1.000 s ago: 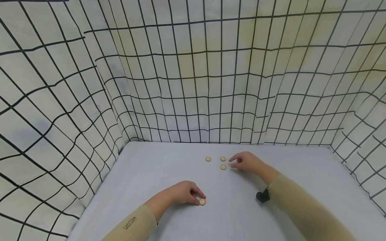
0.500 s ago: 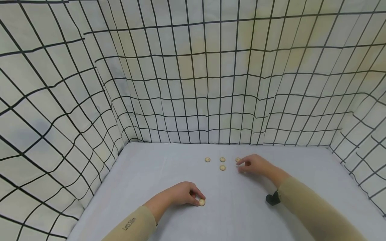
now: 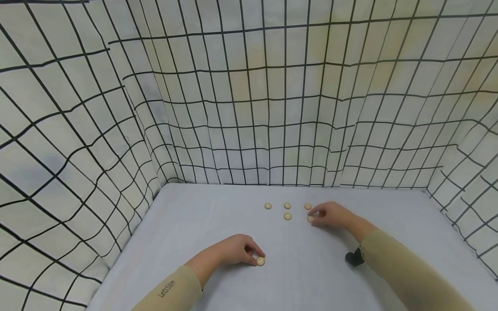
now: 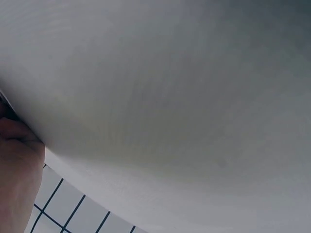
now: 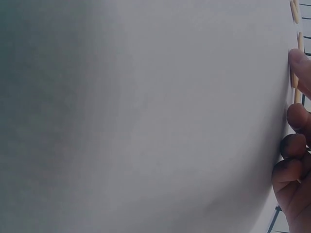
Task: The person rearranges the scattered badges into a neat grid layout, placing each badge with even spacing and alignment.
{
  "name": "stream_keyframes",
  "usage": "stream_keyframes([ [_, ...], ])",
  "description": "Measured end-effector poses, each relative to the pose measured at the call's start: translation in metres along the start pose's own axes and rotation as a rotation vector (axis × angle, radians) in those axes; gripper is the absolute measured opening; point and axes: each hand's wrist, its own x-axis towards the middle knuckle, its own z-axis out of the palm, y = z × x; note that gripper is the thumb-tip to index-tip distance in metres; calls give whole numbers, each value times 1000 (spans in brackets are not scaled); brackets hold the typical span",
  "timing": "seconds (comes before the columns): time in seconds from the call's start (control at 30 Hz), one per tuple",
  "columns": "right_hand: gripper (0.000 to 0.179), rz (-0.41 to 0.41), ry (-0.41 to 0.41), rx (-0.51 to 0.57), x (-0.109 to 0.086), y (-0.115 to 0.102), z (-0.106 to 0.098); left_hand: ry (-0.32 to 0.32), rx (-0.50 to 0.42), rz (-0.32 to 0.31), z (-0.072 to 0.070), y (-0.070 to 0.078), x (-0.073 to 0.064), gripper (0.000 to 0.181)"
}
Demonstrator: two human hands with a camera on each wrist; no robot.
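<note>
My left hand (image 3: 238, 249) holds a small round beige disc (image 3: 260, 261) between thumb and forefinger, low over the white table. Farther back on the right, my right hand (image 3: 331, 214) has its thumb and forefinger at another beige disc (image 3: 310, 219) and pinches it at the table surface. Just behind that one lies a disc (image 3: 308, 206) free of the fingers. The right wrist view shows the right thumb (image 5: 298, 62) against a disc edge-on. In the left wrist view only part of the left hand (image 4: 19, 170) appears, and its disc is hidden.
To the left of my right hand lie a far-left disc (image 3: 268, 206), a middle disc (image 3: 287, 206) and a disc in front of it (image 3: 287, 216). White cloth walls with a black grid (image 3: 249, 112) enclose the white table (image 3: 186, 216) at back and sides.
My right hand has moved right and slightly toward me. The back-right disc, unseen at first, now shows fully, and the disc at the thumb has come into sight. My left hand stays put.
</note>
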Motion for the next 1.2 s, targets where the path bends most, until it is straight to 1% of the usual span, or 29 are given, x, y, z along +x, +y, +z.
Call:
stream_keyframes([
  [0.27,28,2,18,-8,1,-2,1,0,4,-6,1,-1,1,20],
  [0.47,30,4,24,4,4,-1,2,-3,-7,-18,2,-2,0,20],
  [0.77,31,9,22,0,7,1,4,-11,-11,-9,0,-3,-1,21],
  [0.9,30,26,22,5,6,0,4,-13,-10,-4,0,-4,0,22],
  [1.0,30,28,23,-1,5,0,3,-14,2,11,0,-5,2,23],
  [1.2,30,28,24,0,4,-1,2,-8,63,42,0,-4,1,24],
])
